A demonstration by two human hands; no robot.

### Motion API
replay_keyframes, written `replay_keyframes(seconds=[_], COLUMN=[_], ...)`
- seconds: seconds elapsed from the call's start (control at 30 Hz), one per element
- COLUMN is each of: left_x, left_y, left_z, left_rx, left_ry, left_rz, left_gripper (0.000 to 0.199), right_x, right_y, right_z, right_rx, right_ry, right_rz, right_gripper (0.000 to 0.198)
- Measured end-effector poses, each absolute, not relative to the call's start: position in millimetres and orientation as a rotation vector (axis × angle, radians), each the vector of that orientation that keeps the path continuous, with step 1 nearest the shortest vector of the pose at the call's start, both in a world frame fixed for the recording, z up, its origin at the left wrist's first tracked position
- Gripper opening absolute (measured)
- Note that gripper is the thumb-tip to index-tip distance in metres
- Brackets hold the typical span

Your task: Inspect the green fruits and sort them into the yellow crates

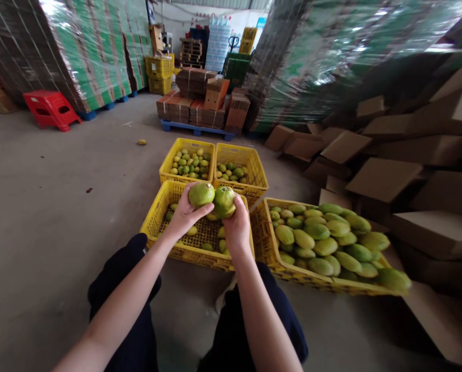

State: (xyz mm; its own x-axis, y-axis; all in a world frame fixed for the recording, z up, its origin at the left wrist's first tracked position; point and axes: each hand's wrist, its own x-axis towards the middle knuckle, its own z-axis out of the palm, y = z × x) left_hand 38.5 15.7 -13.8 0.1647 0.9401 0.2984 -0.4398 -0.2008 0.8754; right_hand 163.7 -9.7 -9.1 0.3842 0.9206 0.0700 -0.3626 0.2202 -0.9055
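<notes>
My left hand point(187, 211) is wrapped round a green papaya point(201, 195), its stem end facing up. A second green papaya point(224, 200) sits in my right hand point(237, 227), side by side with the first; whether the two touch is hard to tell. Both are held above a yellow plastic crate point(150, 217) with a slotted floor and several papayas lying in it. To the right, another yellow crate point(267, 232) is heaped with green-yellow papayas point(325, 247). My hands and the fruit hide part of the near crate.
Two yellow crates of smaller fruit, a left one point(164, 164) and a right one point(259, 170), stand just beyond. Cardboard boxes point(384, 178) pile up at right. Flattened cartons point(208, 111) rest on a blue pallet point(196, 129). A red stool point(52, 109) stands at left.
</notes>
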Motion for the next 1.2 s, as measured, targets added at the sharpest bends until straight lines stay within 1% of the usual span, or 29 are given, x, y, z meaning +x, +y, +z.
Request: replay_keyframes(seconds=[0.17, 0.3, 0.43, 0.77, 0.93, 1.2], left_x=[33, 29, 26, 23, 22, 22], left_y=[12, 13, 14, 12, 12, 16], left_z=[-5, -4, -5, -4, -1, -9], left_rx=[1.207, 1.252, 1.298, 1.272, 1.278, 1.297], left_ry=[0.567, 0.544, 0.517, 0.465, 0.449, 0.489], left_rz=[1.376, 1.362, 1.346, 1.304, 1.303, 1.306], left_gripper=[0.055, 0.059, 0.06, 0.062, 0.062, 0.063], right_x=[169, 172, 172, 176, 181, 184], right_y=[-16, -19, -21, -24, -26, -26], right_z=[-8, -11, -9, -2, 1, 7], right_rx=[-0.968, -0.931, -0.847, -0.794, -0.721, -0.756], right_ry=[-0.907, -1.05, -1.073, -1.154, -1.183, -1.209], right_rz=[0.89, 0.763, 0.71, 0.816, 0.838, 0.759], right_gripper=[0.032, 0.035, 0.037, 0.054, 0.05, 0.046])
